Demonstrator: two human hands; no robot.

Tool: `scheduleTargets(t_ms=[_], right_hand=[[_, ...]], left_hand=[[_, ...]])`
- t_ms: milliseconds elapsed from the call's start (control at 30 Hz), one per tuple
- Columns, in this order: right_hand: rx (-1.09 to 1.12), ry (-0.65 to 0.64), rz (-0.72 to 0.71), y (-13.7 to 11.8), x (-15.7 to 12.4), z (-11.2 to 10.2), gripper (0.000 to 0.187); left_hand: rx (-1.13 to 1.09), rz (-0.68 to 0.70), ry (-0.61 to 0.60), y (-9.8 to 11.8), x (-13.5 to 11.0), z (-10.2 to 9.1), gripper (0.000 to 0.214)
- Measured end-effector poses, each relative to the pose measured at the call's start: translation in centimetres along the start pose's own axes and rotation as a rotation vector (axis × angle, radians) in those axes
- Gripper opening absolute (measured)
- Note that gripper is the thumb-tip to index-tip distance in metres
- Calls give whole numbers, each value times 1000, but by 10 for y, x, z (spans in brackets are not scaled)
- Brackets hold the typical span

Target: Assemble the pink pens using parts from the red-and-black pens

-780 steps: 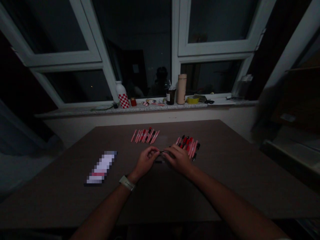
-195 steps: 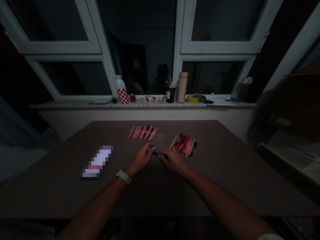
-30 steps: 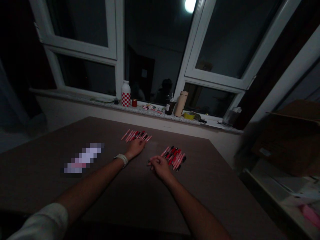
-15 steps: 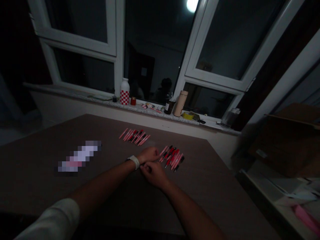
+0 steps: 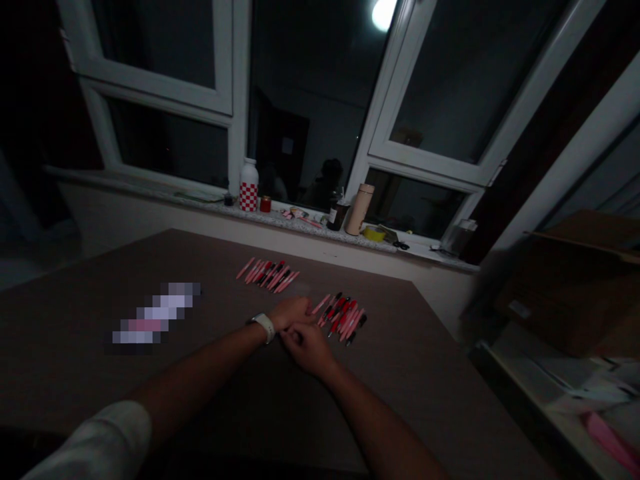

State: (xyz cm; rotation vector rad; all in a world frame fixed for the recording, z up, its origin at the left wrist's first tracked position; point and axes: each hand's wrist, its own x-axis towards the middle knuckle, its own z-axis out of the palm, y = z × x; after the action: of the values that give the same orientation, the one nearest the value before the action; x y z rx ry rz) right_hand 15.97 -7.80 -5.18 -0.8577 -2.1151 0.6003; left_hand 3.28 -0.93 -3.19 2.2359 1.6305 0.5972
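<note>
My left hand (image 5: 291, 312), with a pale-banded watch (image 5: 265, 327) at the wrist, is over the middle of the table. Its fingers are closed on one end of a pink pen (image 5: 321, 305) that points up and right. My right hand (image 5: 309, 345) lies just below it, fingers curled in and close to the left hand; what they hold, if anything, is hidden. Right of both hands is a pile of pink, red and black pens (image 5: 345, 315). Farther back and left, a row of similar pens (image 5: 269, 275) lies side by side.
A blurred-out pale object (image 5: 157, 315) lies on the table (image 5: 215, 400) at left. Behind, the windowsill holds a checkered bottle (image 5: 249, 187), a red jar (image 5: 265, 204), a dark bottle (image 5: 338, 215), a tan flask (image 5: 360, 210) and yellow tape (image 5: 373, 233). A cardboard box (image 5: 565, 287) stands at right.
The pink pen at my left hand has shifted slightly left, away from the pile, along with the hand. My right hand stays almost in place.
</note>
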Motion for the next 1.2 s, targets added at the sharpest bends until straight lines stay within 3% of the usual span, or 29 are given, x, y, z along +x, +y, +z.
scheduleTargets(t_ms=[233, 400, 567, 833, 933, 1200], right_hand=[[138, 130, 226, 7, 8, -7, 45], [500, 210, 372, 6, 13, -2, 47], [678, 312, 499, 4, 15, -4, 52], [673, 376, 500, -3, 13, -13, 51], [677, 380, 487, -4, 14, -13, 51], [676, 349, 402, -6, 14, -11, 39]], left_hand=[[-192, -17, 72, -15, -39, -28, 28], [-366, 65, 163, -12, -78, -35, 30], [-294, 158, 63, -9, -87, -33, 20], [-328, 214, -44, -5, -93, -32, 20], [-337, 228, -33, -4, -95, -33, 23], [-132, 361, -105, 2, -94, -35, 24]])
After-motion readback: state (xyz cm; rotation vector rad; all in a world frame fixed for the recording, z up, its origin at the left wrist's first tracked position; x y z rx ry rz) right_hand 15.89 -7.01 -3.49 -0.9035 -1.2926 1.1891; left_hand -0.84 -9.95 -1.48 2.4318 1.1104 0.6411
